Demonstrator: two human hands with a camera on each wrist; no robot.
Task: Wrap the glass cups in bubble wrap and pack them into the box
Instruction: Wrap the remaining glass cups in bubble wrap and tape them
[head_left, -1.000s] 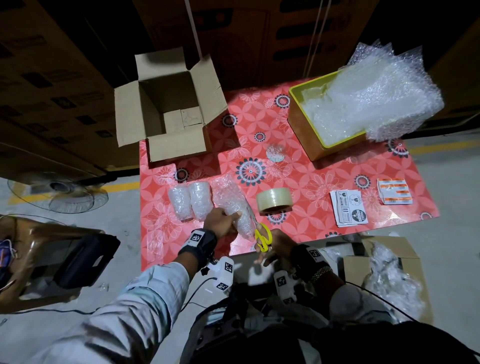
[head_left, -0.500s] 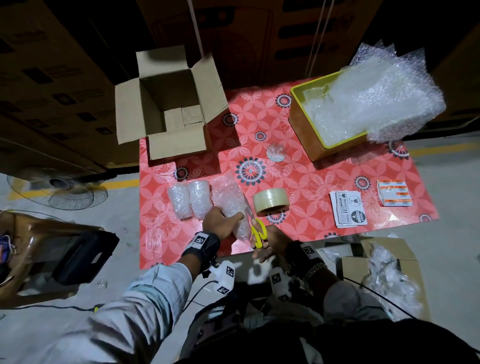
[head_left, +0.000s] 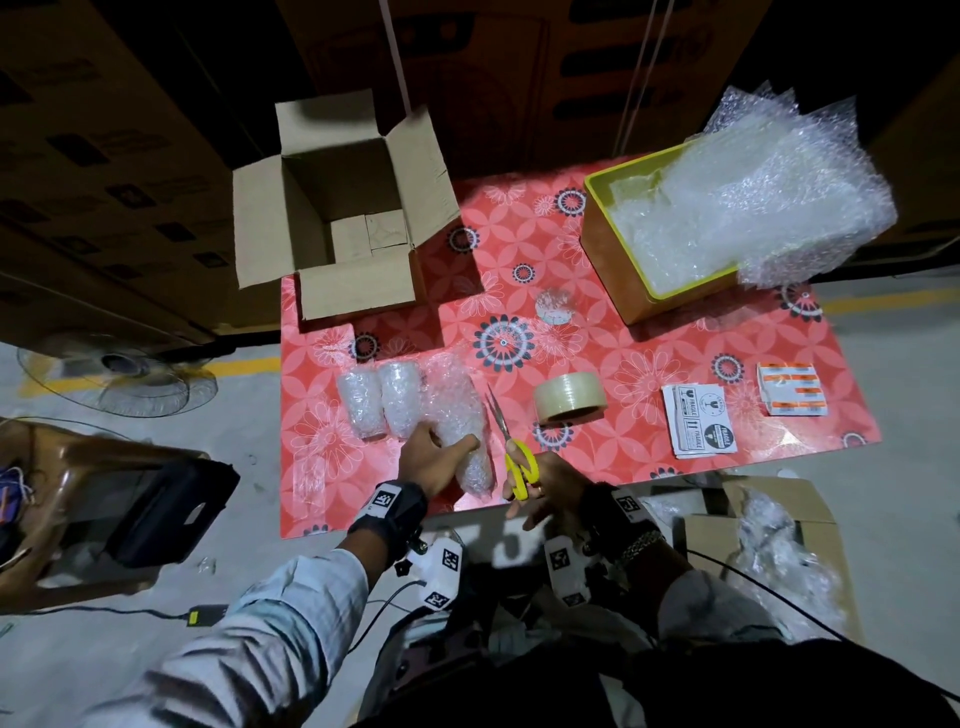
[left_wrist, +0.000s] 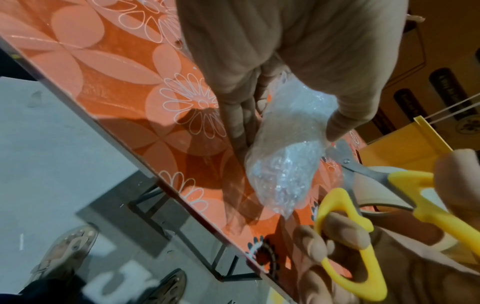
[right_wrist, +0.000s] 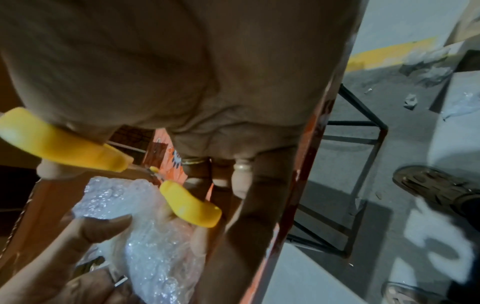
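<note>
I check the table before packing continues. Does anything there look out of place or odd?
One bare glass cup stands unwrapped mid-table, apart from the two bubble-wrapped cups lying side by side; the open cardboard box overhangs the red floral table.

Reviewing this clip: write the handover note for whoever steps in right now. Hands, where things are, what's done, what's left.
Left hand grips the bubble-wrapped cup lying on the table.
Right hand holds the yellow scissors, blades beside that bundle.
Two wrapped cups lie left of it, by the table's near edge.
One bare glass cup stands mid-table; tape roll is right of the scissors.
Cardboard box is open, no cups inside.
Left: finish this bundle, wrap the bare cup, pack all.
</note>
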